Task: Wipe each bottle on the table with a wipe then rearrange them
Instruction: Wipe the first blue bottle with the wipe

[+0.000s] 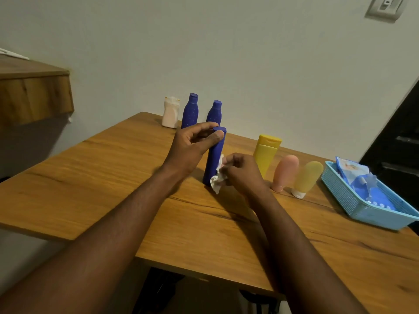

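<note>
A blue bottle [214, 159] stands upright mid-table. My left hand [192, 143] pinches its cap from the left. My right hand [240, 171] holds a crumpled white wipe [217, 181] against the bottle's lower right side. Two more blue bottles [190, 112] [214, 113] and a white bottle [170, 113] stand at the far edge by the wall. To the right stand a yellow bottle [266, 155], a pink tube [284, 173] and a pale yellow tube [307, 177] on their caps.
A light blue basket [353, 202] with a blue wipes pack [360, 180] sits at the table's right edge. The wooden table [113, 173] meets the wall at the back. A wooden shelf [34, 91] juts out on the left.
</note>
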Available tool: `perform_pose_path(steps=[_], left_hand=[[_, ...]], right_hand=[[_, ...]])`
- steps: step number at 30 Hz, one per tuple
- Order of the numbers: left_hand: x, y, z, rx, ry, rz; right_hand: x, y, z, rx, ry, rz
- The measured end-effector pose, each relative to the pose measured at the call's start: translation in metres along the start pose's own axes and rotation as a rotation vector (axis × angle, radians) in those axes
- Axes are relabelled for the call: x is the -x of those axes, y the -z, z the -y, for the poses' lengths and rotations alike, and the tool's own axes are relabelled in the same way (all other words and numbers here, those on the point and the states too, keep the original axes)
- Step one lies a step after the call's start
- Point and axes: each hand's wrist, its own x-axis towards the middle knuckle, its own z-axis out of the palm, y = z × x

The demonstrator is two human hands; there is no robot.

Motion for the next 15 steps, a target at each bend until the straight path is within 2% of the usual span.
perform_pose_path(steps=[3, 7, 10, 15], left_hand=[[0.001, 0.0, 0.0, -0.007, -0.002, -0.002], [0.0, 0.0, 0.001, -0.001, 0.013, 0.006], [0.0, -0.002, 0.001, -0.017, 0.004, 0.021], [0.0, -0.002, 0.002, -0.007, 0.005, 0.015]], right_hand=[[0.002, 0.002, 0.002, -0.012, -0.006, 0.022], [0.007, 0.004, 0.014, -0.26, 0.171, -0.158], [0.006, 0.004, 0.017, -0.261, 0.221, -0.212], [0.01, -0.007, 0.012, -0.138, -0.01, 0.039]])
